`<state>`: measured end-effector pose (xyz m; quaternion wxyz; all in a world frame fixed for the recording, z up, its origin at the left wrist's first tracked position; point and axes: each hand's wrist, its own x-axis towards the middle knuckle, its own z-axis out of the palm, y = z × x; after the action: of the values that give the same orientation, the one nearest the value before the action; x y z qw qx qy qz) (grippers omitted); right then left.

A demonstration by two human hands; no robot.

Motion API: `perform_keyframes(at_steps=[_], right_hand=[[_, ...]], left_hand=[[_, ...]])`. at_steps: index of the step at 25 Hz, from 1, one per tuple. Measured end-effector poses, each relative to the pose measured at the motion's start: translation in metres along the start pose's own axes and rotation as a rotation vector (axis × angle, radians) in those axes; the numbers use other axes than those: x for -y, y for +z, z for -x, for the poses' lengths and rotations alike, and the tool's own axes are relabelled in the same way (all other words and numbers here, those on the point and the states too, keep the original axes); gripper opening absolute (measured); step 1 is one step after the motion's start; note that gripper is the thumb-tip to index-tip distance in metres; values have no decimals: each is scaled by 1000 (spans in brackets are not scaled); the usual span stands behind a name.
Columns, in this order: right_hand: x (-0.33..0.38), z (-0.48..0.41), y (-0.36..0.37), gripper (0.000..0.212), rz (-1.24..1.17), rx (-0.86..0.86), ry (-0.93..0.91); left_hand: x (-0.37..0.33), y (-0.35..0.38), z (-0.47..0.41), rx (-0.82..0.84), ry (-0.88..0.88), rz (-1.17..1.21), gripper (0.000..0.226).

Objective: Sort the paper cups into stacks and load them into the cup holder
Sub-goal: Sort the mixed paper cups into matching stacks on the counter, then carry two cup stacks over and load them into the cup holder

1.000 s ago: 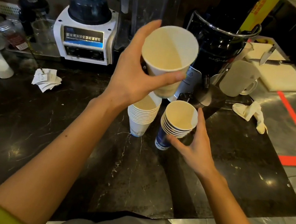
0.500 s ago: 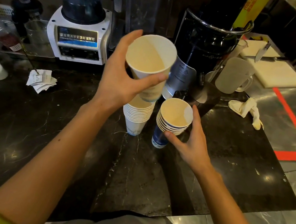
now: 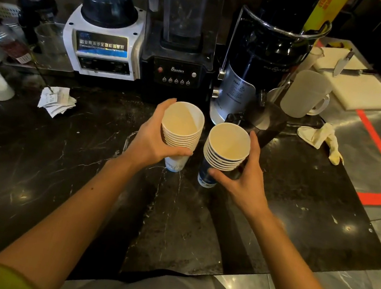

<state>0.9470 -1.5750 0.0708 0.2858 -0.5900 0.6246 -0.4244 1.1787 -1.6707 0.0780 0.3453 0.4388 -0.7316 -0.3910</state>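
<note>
Two stacks of paper cups stand side by side on the dark marble counter (image 3: 30,169). The white stack (image 3: 182,128) is on the left, and my left hand (image 3: 152,141) wraps around its upper cups from the left. The blue-and-white stack (image 3: 226,147) is on the right, with my right hand (image 3: 241,177) curled around it from the right and below. Both stacks hold several nested cups with cream insides. No cup holder is in view.
Behind the stacks stand a white blender (image 3: 104,38), a black blender (image 3: 179,67) and a black juicer (image 3: 259,67). A frosted mug (image 3: 304,95), a crumpled cloth (image 3: 322,142) and a cutting board with a knife (image 3: 353,87) lie at the right. Folded receipts (image 3: 56,100) lie left.
My left hand lowered the single cup it held high and nested it onto the white stack. My right hand stayed on the blue stack.
</note>
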Motion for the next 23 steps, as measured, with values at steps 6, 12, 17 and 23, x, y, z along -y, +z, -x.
perform_keyframes(at_steps=[6, 12, 17, 23], right_hand=[[3, -2, 7, 109, -61, -78, 5], [-1, 26, -27, 109, -74, -306, 7], [-18, 69, -86, 110, -17, -462, 45], [-74, 154, -216, 110, -16, -745, 134]], left_hand=[[4, 4, 1, 6, 60, 30, 112], [-18, 30, 4, 55, 126, 65, 110], [-69, 93, -12, 204, 122, 101, 112], [-165, 255, -31, 428, 295, 109, 111]])
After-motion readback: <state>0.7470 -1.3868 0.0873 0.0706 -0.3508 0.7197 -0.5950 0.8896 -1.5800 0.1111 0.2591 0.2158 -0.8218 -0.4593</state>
